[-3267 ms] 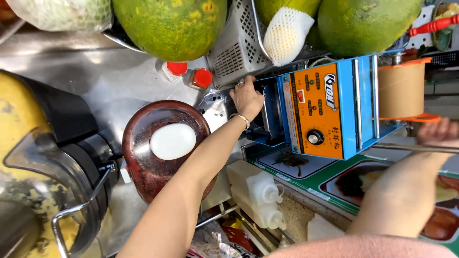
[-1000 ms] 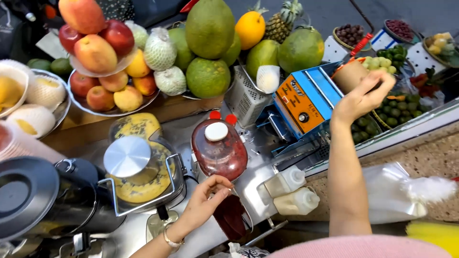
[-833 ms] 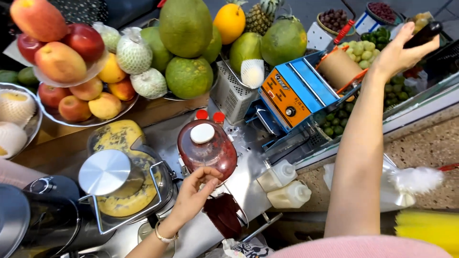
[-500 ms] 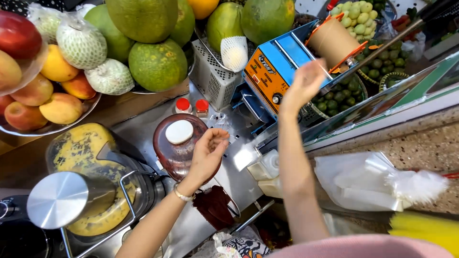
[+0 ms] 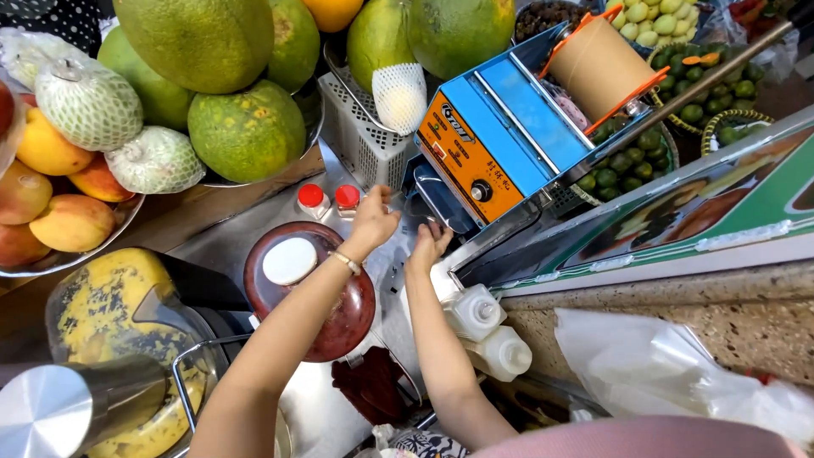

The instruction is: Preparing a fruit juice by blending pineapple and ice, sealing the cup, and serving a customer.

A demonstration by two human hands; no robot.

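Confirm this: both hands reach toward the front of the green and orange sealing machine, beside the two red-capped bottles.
One thing is wrong: the sealing machine is blue and orange, not green. The head view shows the left hand and right hand reaching toward its front, beside the two red-capped bottles.

Counter surroundings noted.
Green pomelos sat beside peaches; two white squeeze bottles lay nearby, contents possibly syrup.
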